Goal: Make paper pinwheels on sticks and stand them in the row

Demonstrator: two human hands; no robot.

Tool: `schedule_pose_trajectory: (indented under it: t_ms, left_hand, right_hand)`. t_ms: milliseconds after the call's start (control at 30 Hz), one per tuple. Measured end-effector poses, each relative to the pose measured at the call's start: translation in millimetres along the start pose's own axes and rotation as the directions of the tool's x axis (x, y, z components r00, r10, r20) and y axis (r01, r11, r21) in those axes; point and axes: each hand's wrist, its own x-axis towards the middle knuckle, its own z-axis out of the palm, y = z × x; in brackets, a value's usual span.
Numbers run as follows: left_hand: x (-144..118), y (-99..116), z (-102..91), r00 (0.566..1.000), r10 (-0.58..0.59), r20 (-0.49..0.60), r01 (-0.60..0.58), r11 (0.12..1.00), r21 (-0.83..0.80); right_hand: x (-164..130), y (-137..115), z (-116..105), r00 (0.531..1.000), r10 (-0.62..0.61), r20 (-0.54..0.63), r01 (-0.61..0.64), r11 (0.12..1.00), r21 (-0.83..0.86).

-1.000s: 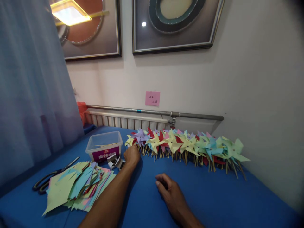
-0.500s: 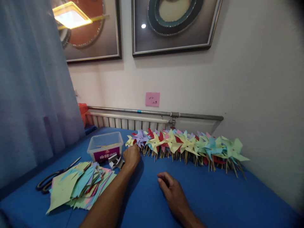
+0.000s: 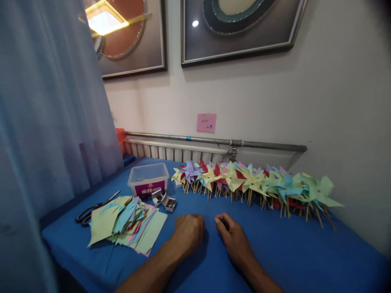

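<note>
My left hand (image 3: 190, 232) is closed in a loose fist above the blue cloth; its fingertips are turned away, so I cannot make out what it holds, if anything. Close by on its right, my right hand (image 3: 233, 238) rests with curled fingers, and nothing shows between thumb and forefinger. The two hands are apart. Left of them lies a pile of coloured paper sheets (image 3: 104, 221), some with cuts in them. Two small open boxes (image 3: 169, 202) of tiny metal pieces sit beside a clear plastic tub (image 3: 148, 173) with thin sticks inside.
Paper pinwheels (image 3: 233, 179) on sticks stand in a long row along the back. Black-handled scissors (image 3: 87, 213) lie left of the paper. Behind are a radiator pipe (image 3: 210, 140), a pink note (image 3: 206, 123) and a red basket (image 3: 120, 136). A blue curtain (image 3: 58, 101) hangs at left.
My left hand has moved right and nearer, from beside the small boxes and the pinwheel row to beside my right hand. The right hand keeps its curled pose. The view has shifted slightly.
</note>
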Motion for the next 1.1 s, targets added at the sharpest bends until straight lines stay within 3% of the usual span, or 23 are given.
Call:
schedule_pose_trajectory:
  t_ms: [133, 233, 300, 433, 500, 633, 833, 933, 1000, 1100]
  left_hand:
    - [-3.8, -13.8, -8.5, 0.981, -0.054, -0.184, 0.023, 0.986, -0.167]
    - [-29.1, -37.2, -8.1, 0.931, -0.131, -0.341, 0.052, 0.972, -0.231]
    - [-61.5, -64.1, -1.7, 0.842, -0.232, -0.488, 0.121, 0.961, -0.247]
    - [-145.6, -133.1, 12.1, 0.567, -0.407, -0.716, 0.409, 0.894, -0.184]
    - [-181.9, -160.5, 10.5, 0.514, -0.433, -0.74, 0.504, 0.851, -0.148]
    - [-211.8, -184.9, -9.4, 0.549, -0.415, -0.725, 0.61, 0.793, 0.008]
    - [-187.9, -190.2, -31.0, 0.652, -0.438, -0.619, 0.659, 0.732, 0.176]
    - [-178.5, -191.5, -34.7, 0.696, -0.402, -0.595, 0.599, 0.781, 0.173]
    - [-173.1, -191.0, -38.1, 0.686, -0.405, -0.605, 0.58, 0.806, 0.119]
    - [-162.0, -186.5, -43.5, 0.608, -0.541, -0.581, 0.677, 0.736, 0.024]
  right_hand:
    - [-0.1, -0.2, 0.9, 1.0, 0.014, 0.019, -0.014, 1.0, -0.013]
    - [0.2, 0.8, 1.1, 0.999, 0.028, 0.02, -0.027, 1.0, -0.014]
    - [0.4, 0.9, 1.2, 0.999, 0.029, 0.024, -0.029, 0.999, -0.015]
    - [0.2, -1.8, 1.2, 0.999, 0.025, 0.034, -0.025, 1.0, -0.002]
    - [0.3, -3.7, 1.4, 0.999, 0.022, 0.031, -0.022, 1.0, 0.004]
    - [1.5, -5.9, 2.6, 0.999, 0.029, 0.02, -0.028, 0.999, -0.018]
    - [2.4, -5.0, 3.2, 0.999, 0.05, 0.007, -0.05, 0.998, -0.025]
    - [2.9, -5.6, 2.0, 0.999, 0.049, 0.01, -0.049, 0.998, -0.049]
    - [3.0, -6.9, 1.2, 0.999, 0.046, 0.018, -0.045, 0.998, -0.052]
    - [3.3, -7.6, 0.7, 0.998, 0.052, 0.023, -0.051, 0.998, -0.049]
